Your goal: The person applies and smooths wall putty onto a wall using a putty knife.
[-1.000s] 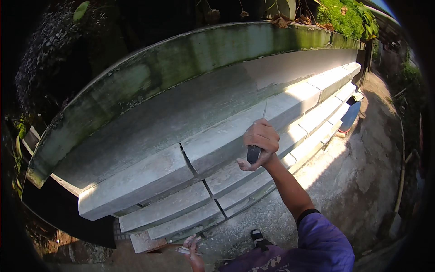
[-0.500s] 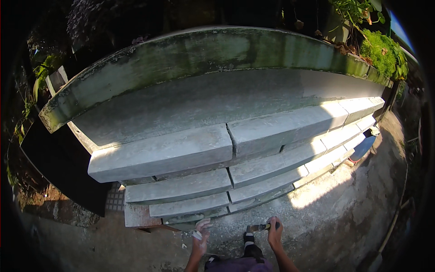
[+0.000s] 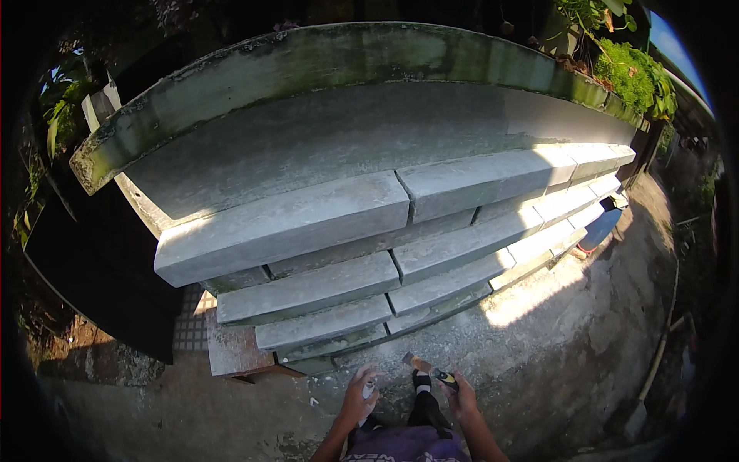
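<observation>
In the lower middle, my right hand [image 3: 461,396] is closed round the black-and-yellow handle of a scraper [image 3: 418,363]. Its flat blade points forward and left, above my foot. My left hand [image 3: 356,396], dusted with white, curls round a small whitish piece [image 3: 369,388] whose kind I cannot make out. Both hands are apart from the stepped stack of long grey blocks in front. The nearest blocks are a low one [image 3: 323,323] and, higher up, a longer top block [image 3: 285,225].
A mossy concrete ledge [image 3: 339,61] juts out above the blocks. By the stack's left end stands a low reddish bench [image 3: 239,350]. Something blue [image 3: 603,229] lies beyond the right end. A thin pole [image 3: 663,350] rests on the rough ground at right.
The scraper has turned from pointing left to pointing forward and left. My left hand has shifted right and turned, with the whitish piece still in it. The view has tilted slightly.
</observation>
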Demonstrator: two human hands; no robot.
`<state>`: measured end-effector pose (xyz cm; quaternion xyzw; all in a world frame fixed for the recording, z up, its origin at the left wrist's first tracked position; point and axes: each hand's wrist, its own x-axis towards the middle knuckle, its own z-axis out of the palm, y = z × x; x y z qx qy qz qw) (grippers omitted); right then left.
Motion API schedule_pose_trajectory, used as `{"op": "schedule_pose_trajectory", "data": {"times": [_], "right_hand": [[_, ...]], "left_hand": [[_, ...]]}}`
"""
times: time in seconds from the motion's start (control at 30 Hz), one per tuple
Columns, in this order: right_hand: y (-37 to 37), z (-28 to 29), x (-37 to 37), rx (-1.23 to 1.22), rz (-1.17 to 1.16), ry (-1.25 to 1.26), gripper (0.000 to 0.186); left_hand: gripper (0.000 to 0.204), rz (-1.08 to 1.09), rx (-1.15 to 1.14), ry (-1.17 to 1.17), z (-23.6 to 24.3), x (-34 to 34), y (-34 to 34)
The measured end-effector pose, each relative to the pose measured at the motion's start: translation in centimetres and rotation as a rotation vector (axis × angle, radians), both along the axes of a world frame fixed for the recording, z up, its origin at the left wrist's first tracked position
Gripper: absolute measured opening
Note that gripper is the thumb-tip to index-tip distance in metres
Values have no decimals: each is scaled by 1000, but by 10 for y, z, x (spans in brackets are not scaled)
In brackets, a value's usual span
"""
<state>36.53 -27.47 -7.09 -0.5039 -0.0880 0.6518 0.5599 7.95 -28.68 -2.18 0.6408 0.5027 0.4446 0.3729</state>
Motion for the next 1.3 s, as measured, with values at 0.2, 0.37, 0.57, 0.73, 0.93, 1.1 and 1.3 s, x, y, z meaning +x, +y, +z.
{"op": "schedule_pose_trajectory", "data": {"times": [0.2,0.37,0.57,0.73,0.93,1.1,1.3], "right_hand": [[-38,-33,17,-111,-30,212,23],[-48,-19,25,-163,318,140,26],[-36,-43,32,-149,458,-31,21],[-33,-38,37,-127,421,26,19],[-59,-9,92,-58,215,-150,18],[-82,-15,157,41,-1,-303,18],[-96,-33,223,-64,-34,-538,21]], "left_hand": [[51,1,39,241,-4,-22,-9],[57,-1,-132,216,-40,-22,-52],[78,190,-55,188,-56,5,-83],[101,215,32,266,-47,33,-85],[95,140,-13,180,-10,60,-11],[84,237,468,524,120,107,103],[92,487,743,877,238,160,210]]}}
